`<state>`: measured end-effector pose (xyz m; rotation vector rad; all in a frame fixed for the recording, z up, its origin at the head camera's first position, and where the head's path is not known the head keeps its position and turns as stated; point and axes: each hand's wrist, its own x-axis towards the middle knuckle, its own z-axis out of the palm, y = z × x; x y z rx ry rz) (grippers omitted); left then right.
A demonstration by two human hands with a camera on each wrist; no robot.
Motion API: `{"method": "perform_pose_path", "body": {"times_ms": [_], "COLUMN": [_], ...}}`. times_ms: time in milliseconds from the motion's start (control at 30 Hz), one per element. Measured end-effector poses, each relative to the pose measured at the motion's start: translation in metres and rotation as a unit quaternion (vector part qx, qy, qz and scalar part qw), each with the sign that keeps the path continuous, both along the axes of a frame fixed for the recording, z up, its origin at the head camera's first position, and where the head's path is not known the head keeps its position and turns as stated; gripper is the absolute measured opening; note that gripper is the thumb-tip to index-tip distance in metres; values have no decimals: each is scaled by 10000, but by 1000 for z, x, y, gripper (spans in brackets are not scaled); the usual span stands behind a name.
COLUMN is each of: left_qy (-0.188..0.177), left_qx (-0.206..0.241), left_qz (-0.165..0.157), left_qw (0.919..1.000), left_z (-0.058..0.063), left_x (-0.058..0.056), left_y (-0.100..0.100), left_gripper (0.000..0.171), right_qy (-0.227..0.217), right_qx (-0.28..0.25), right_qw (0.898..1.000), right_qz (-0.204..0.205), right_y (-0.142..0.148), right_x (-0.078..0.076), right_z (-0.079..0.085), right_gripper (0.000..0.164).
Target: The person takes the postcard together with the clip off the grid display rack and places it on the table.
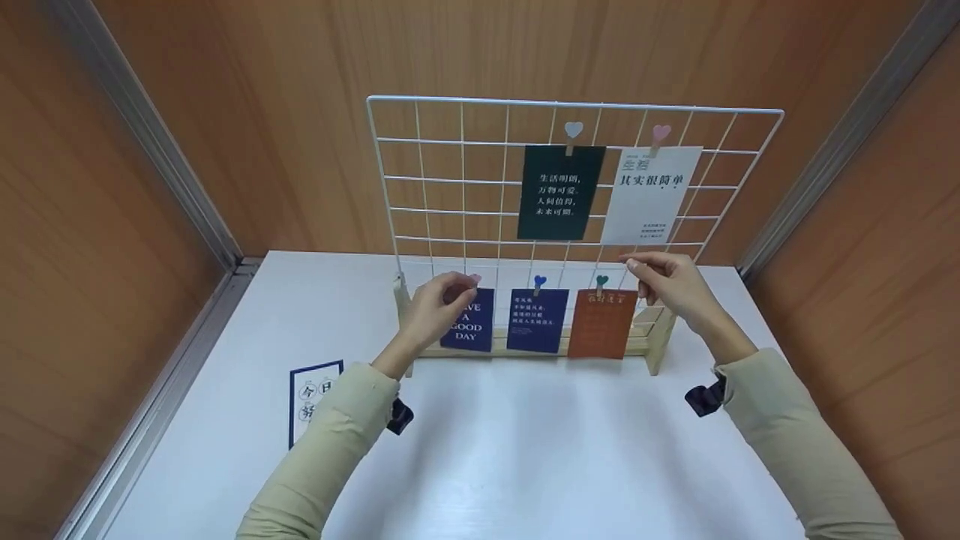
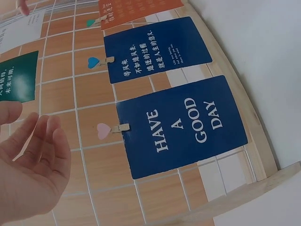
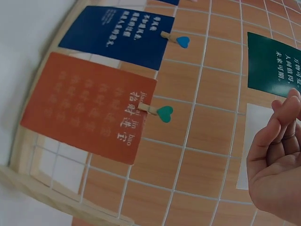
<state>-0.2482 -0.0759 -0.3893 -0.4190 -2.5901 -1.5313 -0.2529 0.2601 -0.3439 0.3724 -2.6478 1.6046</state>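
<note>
In the head view, five cards clip to a white wire grid (image 1: 442, 178). My left hand (image 1: 437, 306), fingers loosely bent and holding nothing, overlaps a navy "HAVE A GOOD DAY" card (image 2: 181, 127). That card hangs from a pink heart clip (image 2: 113, 130), beside the fingers in the left wrist view. My right hand (image 1: 670, 283) is just under the lower edge of a white card (image 1: 651, 202), its fingers loosely curled with nothing visible in them. Below and left of it hangs an orange card (image 1: 602, 324) on a green heart clip (image 3: 162, 114).
A dark green card (image 1: 561, 193) hangs upper middle, and another navy card (image 1: 537, 321) lower middle. The grid stands in a wooden base (image 1: 654, 346) on a white table (image 1: 480, 465). A blue-bordered card (image 1: 296, 409) lies at left, partly behind the left sleeve. Wooden panels enclose the table.
</note>
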Motion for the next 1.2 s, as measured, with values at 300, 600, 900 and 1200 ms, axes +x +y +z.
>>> {"method": "perform_pose_path", "body": {"times_ms": [300,600,900,1200], "left_qy": [198,550,916,1089], "left_qx": [10,-116,-80,-146], "left_qz": [-111,-24,-57,101], "left_qw": [9997,9984,9958,9939], "left_z": [5,14,22,30], "left_x": [-5,-12,-19,-26], "left_y": [9,19,29,37], "left_gripper": [22,20,17,17], "right_qy": [118,622,458,512], "right_qx": [8,-72,-119,-351], "right_qw": [9999,9978,9988,9976], "right_qz": [-13,196,-111,-295], "right_y": [-8,-15,-22,-30], "right_x": [-9,-17,-21,-26], "right_z": [13,22,36,50], "right_gripper": [41,37,40,38]}}
